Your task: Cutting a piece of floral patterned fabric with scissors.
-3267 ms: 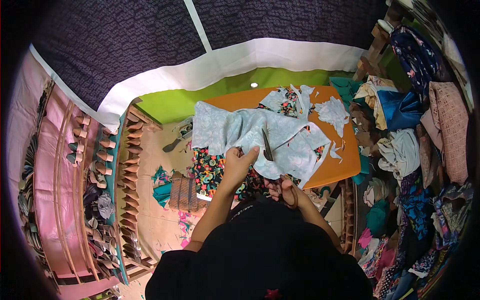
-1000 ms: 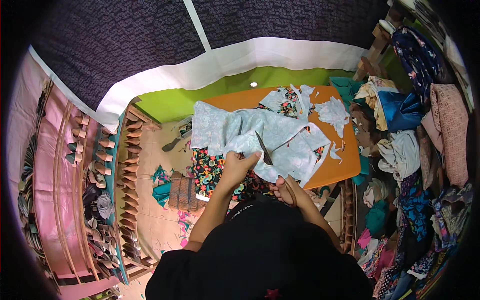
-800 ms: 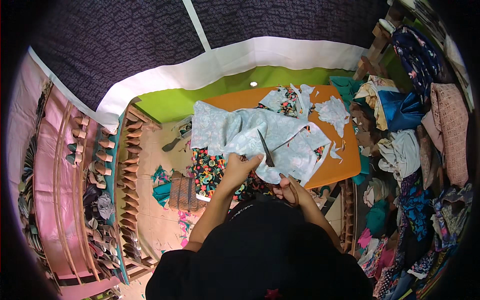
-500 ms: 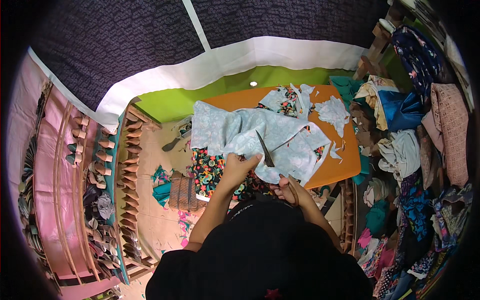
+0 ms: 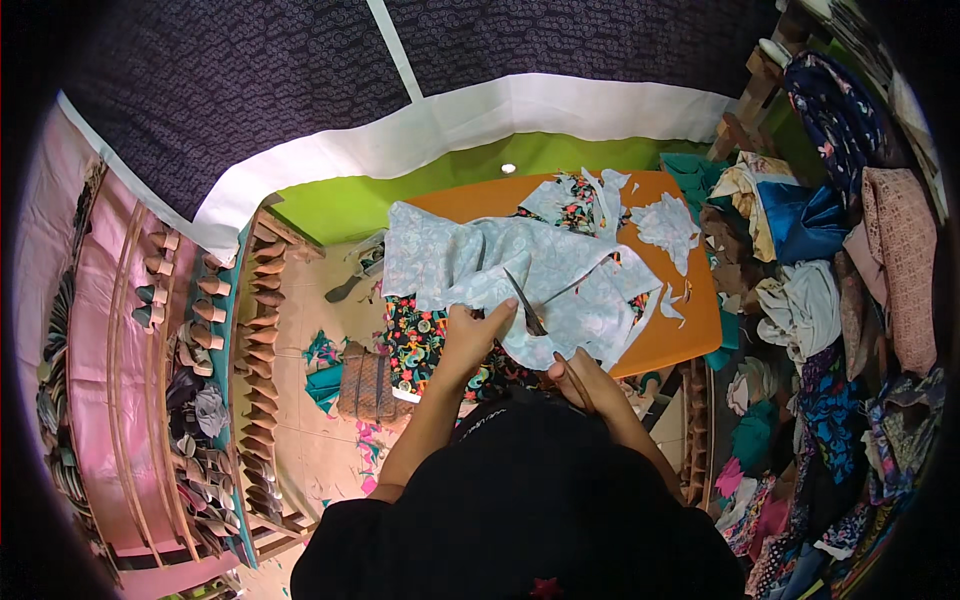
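Over an orange worktop [image 5: 697, 325], toward its front edge, pinching pale patterned cloth [image 5: 590, 290] with the left hand [image 5: 475, 337]; gripping dark scissors [image 5: 527, 312] with the right hand [image 5: 584, 378], now tilting them further toward the left hand than a moment ago, apparently mid-cut.

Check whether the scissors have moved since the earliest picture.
Yes. Judged against the orange table, the scissors have shifted: their tip now lies farther left and slightly nearer the person.
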